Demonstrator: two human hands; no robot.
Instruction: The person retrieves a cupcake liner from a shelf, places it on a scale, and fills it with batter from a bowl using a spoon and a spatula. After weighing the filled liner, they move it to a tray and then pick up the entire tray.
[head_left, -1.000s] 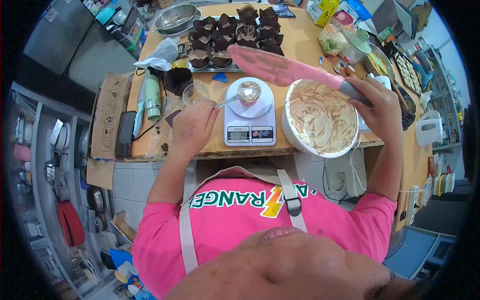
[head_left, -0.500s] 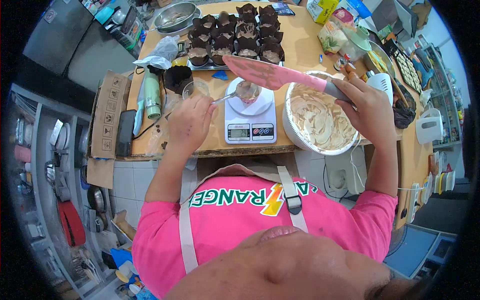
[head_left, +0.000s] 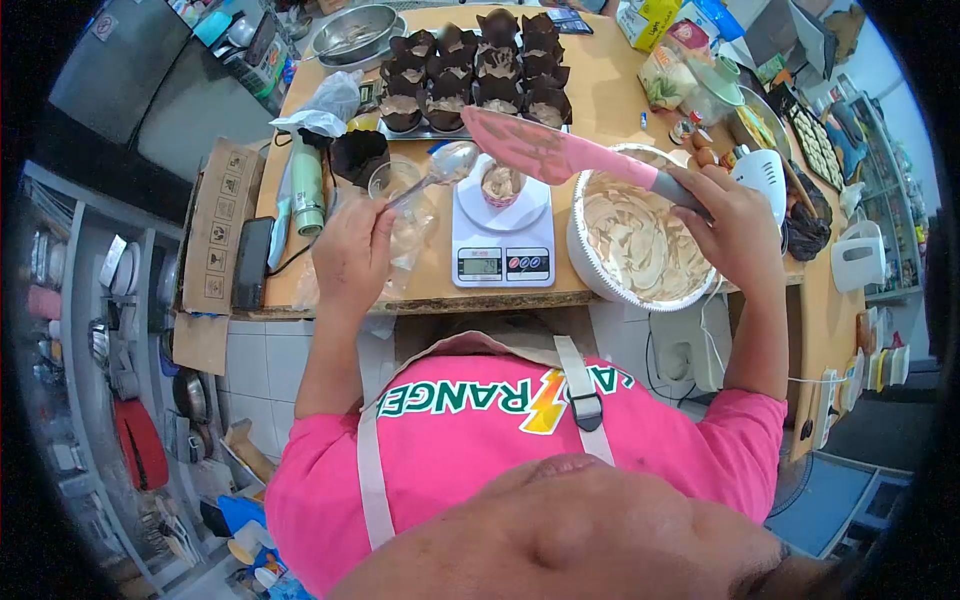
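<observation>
A metal spoon [head_left: 446, 166] is in my left hand [head_left: 350, 252], its bowl held up and left of the scale. My right hand [head_left: 722, 220] grips the grey handle of a pink spatula [head_left: 540, 150] smeared with brown batter; its blade reaches left above the scale. On the white kitchen scale [head_left: 503, 222] stands a small cup [head_left: 502, 184] with batter in it. Beneath the spatula and right hand is a white tub [head_left: 577, 250] holding swirled light-brown batter [head_left: 645, 240].
Several batter-filled dark paper cups [head_left: 447, 100] stand on a tray at the back. Stacked dark liners [head_left: 358, 157], a green bottle [head_left: 307, 190] and clear plastic [head_left: 405, 235] lie left. A hand mixer [head_left: 760, 175] and eggs [head_left: 706, 157] are right. Metal bowls [head_left: 352, 35] stand far left.
My left hand and the spoon have moved left, away from the cup on the scale, which now shows more fully. The spatula blade has shifted slightly right.
</observation>
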